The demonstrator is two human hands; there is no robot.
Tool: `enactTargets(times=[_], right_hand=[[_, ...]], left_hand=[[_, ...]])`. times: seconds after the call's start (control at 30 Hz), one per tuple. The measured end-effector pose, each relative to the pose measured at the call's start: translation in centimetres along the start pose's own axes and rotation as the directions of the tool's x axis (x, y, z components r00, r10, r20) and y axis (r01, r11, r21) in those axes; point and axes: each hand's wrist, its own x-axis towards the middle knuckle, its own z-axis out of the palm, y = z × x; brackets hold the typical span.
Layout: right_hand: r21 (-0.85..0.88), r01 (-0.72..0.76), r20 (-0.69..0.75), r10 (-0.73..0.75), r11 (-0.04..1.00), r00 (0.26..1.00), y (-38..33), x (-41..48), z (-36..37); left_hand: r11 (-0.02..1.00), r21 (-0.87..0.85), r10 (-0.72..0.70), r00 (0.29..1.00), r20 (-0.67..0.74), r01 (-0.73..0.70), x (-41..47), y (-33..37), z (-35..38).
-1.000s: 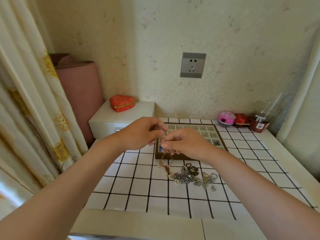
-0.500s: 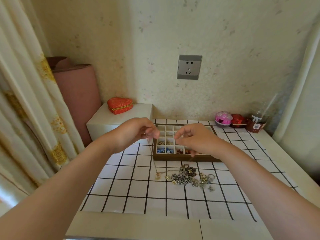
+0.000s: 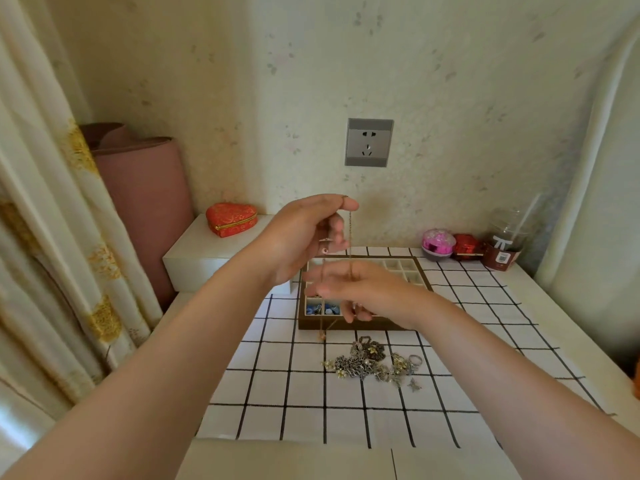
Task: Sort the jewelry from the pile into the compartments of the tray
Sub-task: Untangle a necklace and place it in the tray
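Up above the wooden tray (image 3: 349, 326), the left hand (image 3: 298, 233) pinches a thin metal chain (image 3: 350, 237) at its fingertips. The fine links hang straight down to the right hand (image 3: 367, 292), whose blurred fingers touch them; whether they grip, I cannot tell. A loop dangles lower, over the tray's front edge. Tangled silvery jewelry (image 3: 374, 362) lies heaped on the grid-patterned surface (image 3: 294, 393), just before the tray.
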Motion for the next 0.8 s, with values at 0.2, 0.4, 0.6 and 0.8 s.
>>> enactTargets(times=[0.2, 0.4, 0.6, 0.8], right_hand=[[-0.203, -0.053, -0.183, 0.015, 0.978, 0.983, 0.1, -0.2, -2.7], [-0.246, -0.121, -0.386, 0.018, 0.962, 0.922, 1.7, 0.0, -6.9], [-0.190, -0.121, -0.534, 0.001, 0.974, 0.845, 2.7, 2.1, -9.0], [-0.104, -0.072, -0.530, 0.006, 0.992, 0.848, 3.3, 4.8, -9.5]], left_hand=[[0.993, -0.079, 0.081, 0.990, -0.119, -0.090, 1.8, 1.6, 0.9], [0.954, 0.142, 0.298, 0.882, -0.366, -0.263, 3.5, 1.6, 0.6], [0.923, 0.259, 0.378, 0.802, -0.463, -0.285, 5.5, 0.4, 0.0], [0.880, 0.416, 0.428, 0.761, -0.486, -0.230, 7.5, 0.1, -1.3]])
